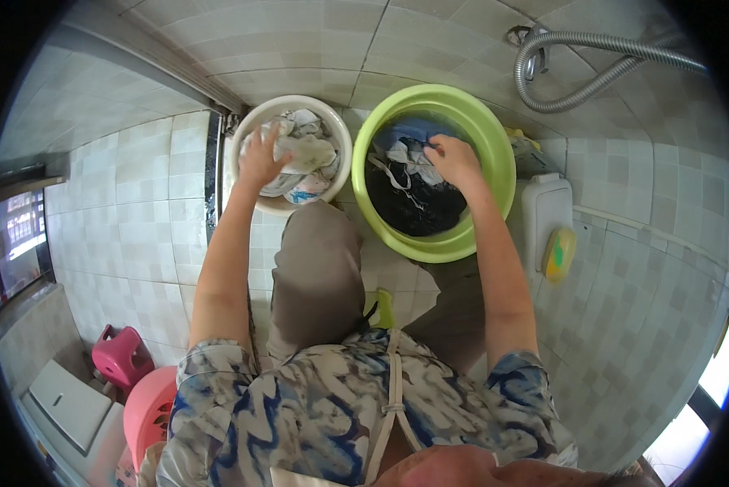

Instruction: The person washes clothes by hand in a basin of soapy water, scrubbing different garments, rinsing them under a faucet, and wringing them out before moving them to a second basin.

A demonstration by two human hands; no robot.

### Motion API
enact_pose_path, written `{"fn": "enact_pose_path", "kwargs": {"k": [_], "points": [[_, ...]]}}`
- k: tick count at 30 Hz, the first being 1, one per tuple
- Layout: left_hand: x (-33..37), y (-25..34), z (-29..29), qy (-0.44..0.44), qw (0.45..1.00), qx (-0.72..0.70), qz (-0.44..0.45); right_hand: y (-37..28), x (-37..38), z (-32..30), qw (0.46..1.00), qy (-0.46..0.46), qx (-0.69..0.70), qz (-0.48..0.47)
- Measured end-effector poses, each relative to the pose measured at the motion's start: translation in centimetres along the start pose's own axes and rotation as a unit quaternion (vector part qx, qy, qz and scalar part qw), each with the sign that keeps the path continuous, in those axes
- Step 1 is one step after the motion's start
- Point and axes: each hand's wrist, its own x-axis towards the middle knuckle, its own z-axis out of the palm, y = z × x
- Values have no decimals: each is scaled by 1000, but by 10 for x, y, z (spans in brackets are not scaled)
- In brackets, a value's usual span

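My left hand (263, 158) is over the white basin (344, 174), fingers spread, at the left side of the heaped light laundry. A crumpled pale garment (307, 152) lies beside its fingertips; I cannot make out any grip on it. In the large green basin (502, 174), dark clothes (417, 207) lie in water with a blue cloth (417, 130) at the far side. My right hand (455, 161) reaches in from the right, fingers curled and pinched at the edge of a grey-white cloth (415, 162) on top of the dark pile.
A metal shower hose (543, 105) hangs on the tiled wall at the far right. Beside the green basin stands a white container (545, 211) with a yellow-green item (559, 254) against it. A magenta stool (122, 357) and a pink basket (147, 410) are at the lower left.
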Motion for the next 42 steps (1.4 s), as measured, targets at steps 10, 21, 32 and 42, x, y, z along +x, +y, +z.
{"fn": "enact_pose_path", "kwargs": {"k": [10, 21, 32, 42], "points": [[0, 1, 59, -97, 994, 42, 31, 24, 41, 67, 965, 79, -229, -103], [1, 36, 41, -154, 986, 27, -54, 158, 29, 57, 987, 6, -55, 150], [30, 61, -5, -66, 994, -87, -27, 142, -17, -19, 960, -11, 153, 233], [28, 215, -121, -169, 888, -424, 55, 65, -96, -88, 959, 176, 219, 21]]}}
